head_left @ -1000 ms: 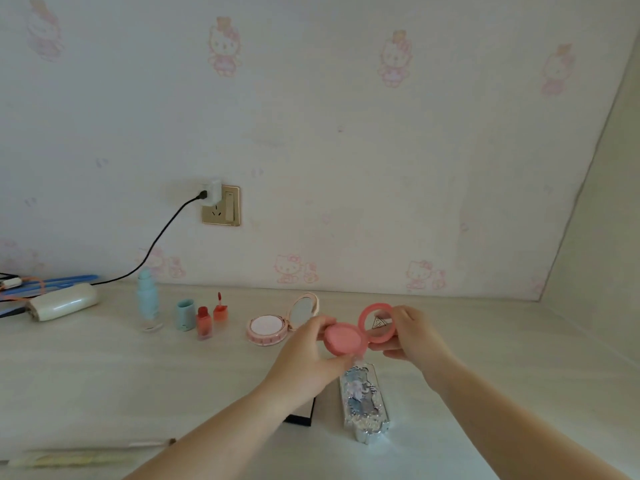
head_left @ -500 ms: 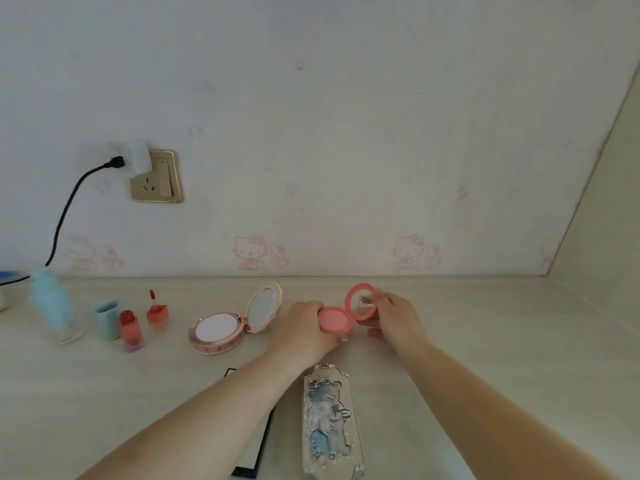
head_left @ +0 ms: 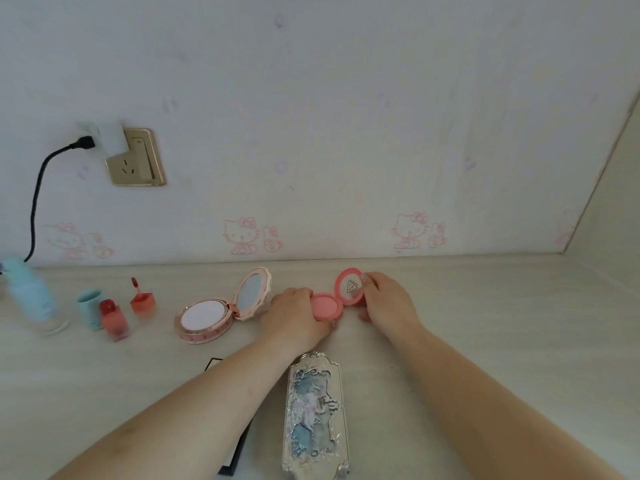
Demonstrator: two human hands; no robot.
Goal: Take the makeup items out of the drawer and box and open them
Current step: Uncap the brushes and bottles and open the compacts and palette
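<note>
**Two compacts open, one case shut**

We count two open compacts: a scalloped compact (head_left: 207,318) on the desk (head_left: 502,341) and a coral blush compact (head_left: 334,297). Our left hand (head_left: 294,317) grips its base; our right hand (head_left: 388,303) pinches its raised lid. One ornate silver case (head_left: 315,414) lies closed. Since a second ago, the blush has come down to the desk.
</note>
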